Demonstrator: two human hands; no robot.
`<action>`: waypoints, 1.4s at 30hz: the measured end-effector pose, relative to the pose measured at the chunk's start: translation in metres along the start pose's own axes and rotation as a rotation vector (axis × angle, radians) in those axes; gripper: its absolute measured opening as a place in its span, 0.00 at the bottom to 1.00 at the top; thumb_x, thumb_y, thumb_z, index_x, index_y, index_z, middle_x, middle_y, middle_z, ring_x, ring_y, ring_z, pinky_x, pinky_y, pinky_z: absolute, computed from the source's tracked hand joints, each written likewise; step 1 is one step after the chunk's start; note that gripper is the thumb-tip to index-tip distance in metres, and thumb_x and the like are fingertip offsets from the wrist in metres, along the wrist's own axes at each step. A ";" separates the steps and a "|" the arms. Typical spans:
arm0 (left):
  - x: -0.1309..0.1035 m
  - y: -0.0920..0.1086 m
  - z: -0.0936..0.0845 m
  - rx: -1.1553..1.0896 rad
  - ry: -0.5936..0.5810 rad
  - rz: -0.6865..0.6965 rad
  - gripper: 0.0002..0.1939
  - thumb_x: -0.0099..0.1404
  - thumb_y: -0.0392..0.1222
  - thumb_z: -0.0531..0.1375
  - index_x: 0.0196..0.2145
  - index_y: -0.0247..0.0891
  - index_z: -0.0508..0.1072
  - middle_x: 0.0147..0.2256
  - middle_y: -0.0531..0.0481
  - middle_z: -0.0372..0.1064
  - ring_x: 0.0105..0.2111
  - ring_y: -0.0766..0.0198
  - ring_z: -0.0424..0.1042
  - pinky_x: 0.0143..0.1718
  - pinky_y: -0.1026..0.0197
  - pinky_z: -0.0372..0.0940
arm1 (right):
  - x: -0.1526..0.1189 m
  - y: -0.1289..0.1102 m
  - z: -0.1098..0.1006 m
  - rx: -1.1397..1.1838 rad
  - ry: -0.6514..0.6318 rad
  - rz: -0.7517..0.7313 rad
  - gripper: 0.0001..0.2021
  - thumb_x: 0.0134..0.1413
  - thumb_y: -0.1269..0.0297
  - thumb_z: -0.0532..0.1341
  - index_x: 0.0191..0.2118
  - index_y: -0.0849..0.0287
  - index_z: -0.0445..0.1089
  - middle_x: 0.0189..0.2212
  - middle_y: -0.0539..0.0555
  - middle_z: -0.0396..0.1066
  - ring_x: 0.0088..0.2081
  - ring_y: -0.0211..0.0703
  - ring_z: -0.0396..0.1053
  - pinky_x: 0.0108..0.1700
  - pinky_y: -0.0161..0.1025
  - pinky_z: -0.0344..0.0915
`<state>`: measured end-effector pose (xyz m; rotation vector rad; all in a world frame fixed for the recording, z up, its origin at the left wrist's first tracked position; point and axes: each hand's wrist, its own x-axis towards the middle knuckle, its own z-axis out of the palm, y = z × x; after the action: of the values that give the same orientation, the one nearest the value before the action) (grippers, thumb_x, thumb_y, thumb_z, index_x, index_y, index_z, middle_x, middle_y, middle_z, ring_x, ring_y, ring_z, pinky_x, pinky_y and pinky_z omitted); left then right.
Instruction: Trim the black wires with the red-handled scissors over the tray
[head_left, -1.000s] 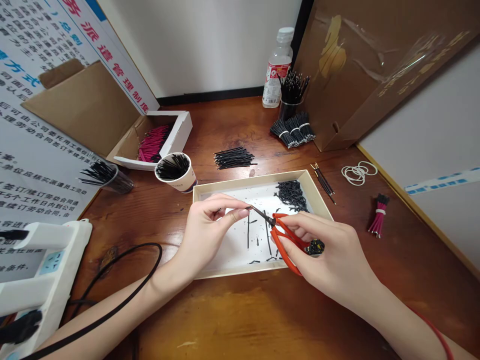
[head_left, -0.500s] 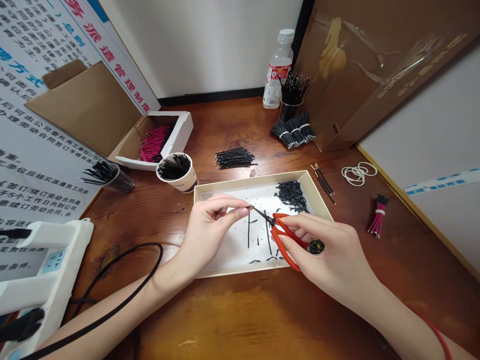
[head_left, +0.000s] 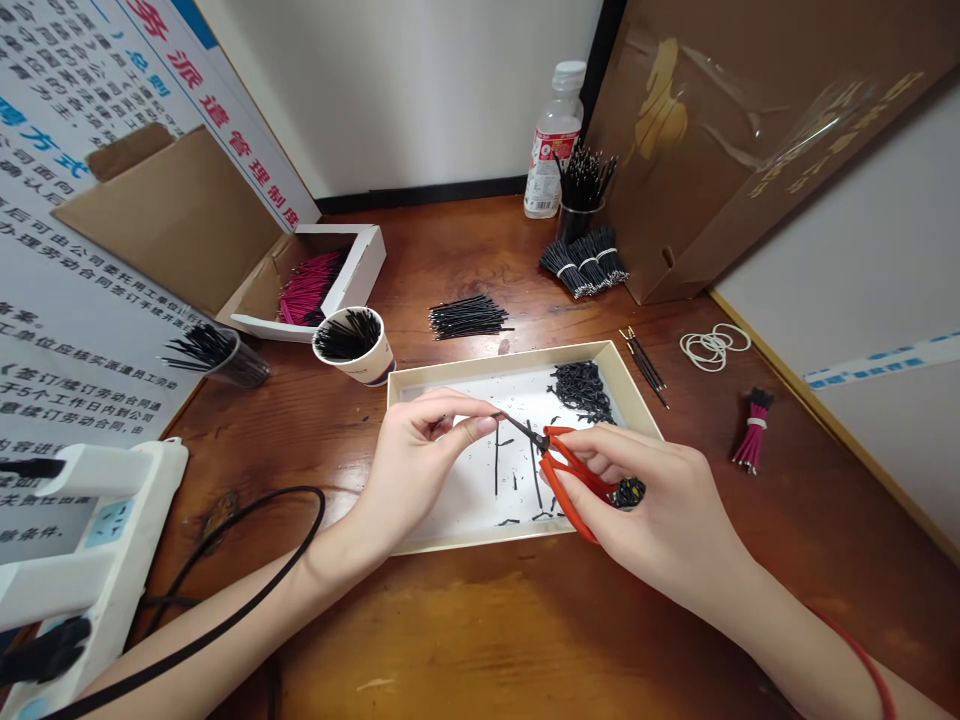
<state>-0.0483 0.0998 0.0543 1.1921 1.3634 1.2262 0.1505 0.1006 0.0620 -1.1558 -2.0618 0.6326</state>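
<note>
Above the shallow cream box (head_left: 634,390), my left hand (head_left: 431,450) pinches a small dark piece between thumb and index finger; most of that piece is hidden. My right hand (head_left: 652,490) grips the red-handled scissors (head_left: 568,478), whose dark pointed blades reach left to my left fingertips. A bundle of dark wires with yellowish ends (head_left: 627,492) shows within my right hand. On the box's white floor lie a heap of short black pieces (head_left: 583,391), two long thin black strips and scattered bits.
Behind the box lies a pile of black wires (head_left: 470,316). A paper cup (head_left: 360,350) of wires stands at left, a bottle (head_left: 555,140) at the back. White bands (head_left: 714,347) and a pink bundle (head_left: 752,432) lie right; a power strip (head_left: 112,560) sits left.
Both hands and the scissors stay almost in place. The view has shifted very slightly, and nothing has been taken hold of or let go.
</note>
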 end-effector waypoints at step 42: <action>0.000 0.001 0.000 0.028 -0.031 0.030 0.04 0.57 0.36 0.67 0.28 0.42 0.83 0.30 0.52 0.78 0.29 0.68 0.69 0.30 0.64 0.58 | 0.000 -0.001 0.000 -0.012 -0.004 0.025 0.03 0.53 0.72 0.63 0.33 0.59 0.73 0.21 0.47 0.70 0.21 0.33 0.64 0.22 0.31 0.64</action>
<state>-0.0479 0.1003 0.0550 1.2508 1.3478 1.2083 0.1499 0.1008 0.0625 -1.1894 -2.0602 0.6364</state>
